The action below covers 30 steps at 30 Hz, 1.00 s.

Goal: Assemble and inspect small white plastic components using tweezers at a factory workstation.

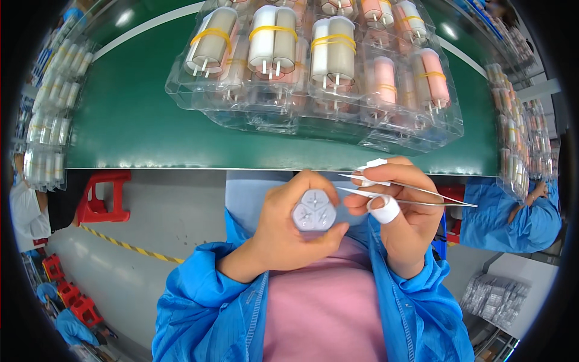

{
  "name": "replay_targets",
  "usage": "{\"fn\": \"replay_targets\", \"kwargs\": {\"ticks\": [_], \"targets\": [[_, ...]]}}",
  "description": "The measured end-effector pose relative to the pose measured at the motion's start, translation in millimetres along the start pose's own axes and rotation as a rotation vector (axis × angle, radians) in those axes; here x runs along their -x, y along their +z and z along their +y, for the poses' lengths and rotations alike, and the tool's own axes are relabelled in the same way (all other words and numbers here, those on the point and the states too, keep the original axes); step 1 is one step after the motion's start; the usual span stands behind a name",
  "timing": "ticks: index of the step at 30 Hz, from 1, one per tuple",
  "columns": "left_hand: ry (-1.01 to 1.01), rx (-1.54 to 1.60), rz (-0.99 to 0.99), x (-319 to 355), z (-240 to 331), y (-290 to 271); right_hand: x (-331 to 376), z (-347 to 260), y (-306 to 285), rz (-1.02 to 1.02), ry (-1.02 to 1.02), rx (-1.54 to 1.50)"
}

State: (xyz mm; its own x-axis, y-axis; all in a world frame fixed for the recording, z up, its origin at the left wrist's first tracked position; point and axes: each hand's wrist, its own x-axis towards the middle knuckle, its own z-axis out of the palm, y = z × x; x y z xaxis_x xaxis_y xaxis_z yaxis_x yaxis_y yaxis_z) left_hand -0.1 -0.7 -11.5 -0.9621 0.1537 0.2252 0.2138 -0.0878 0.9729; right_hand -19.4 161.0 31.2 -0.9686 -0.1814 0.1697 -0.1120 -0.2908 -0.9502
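Observation:
My left hand (280, 220) is closed around a grey device with a rounded three-lobed end (314, 210), which faces up. Three round marks or recesses show on that end, one in each lobe; the rest of it is hidden by my fingers. To the right of it, my right hand (405, 208) grips a pair of metal tweezers (455, 203). Their two pale tips are apart and point left, a little short of the device. White tape (384, 209) wraps the thumb and some fingers of my right hand.
Ahead on the green table (132, 133) stands a stack of clear plastic trays (253, 119) with several white, grey and pink cylinders bound in yellow bands. More filled trays line the left (47, 148) and right. A red stool (105, 196) and co-workers in blue (512, 211) are nearby.

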Motion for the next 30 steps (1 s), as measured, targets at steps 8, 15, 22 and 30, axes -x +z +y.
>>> {"fn": "replay_targets", "kwargs": {"ticks": [8, 15, 22, 30], "targets": [[0.069, -0.029, -0.042, -2, -6, 4, 4, 7, -12, 0.007, -0.079, 0.018], [-0.177, 0.158, 0.065, 0, -1, 11, 7, 5, -12, 0.014, -0.108, 0.349], [0.017, -0.042, 0.001, -4, -3, 7, 5, -8, -4, -0.213, -0.196, 0.446], [0.038, -0.085, 0.007, -4, -1, 6, 0, -3, -5, -0.297, -0.275, 0.491]]}}
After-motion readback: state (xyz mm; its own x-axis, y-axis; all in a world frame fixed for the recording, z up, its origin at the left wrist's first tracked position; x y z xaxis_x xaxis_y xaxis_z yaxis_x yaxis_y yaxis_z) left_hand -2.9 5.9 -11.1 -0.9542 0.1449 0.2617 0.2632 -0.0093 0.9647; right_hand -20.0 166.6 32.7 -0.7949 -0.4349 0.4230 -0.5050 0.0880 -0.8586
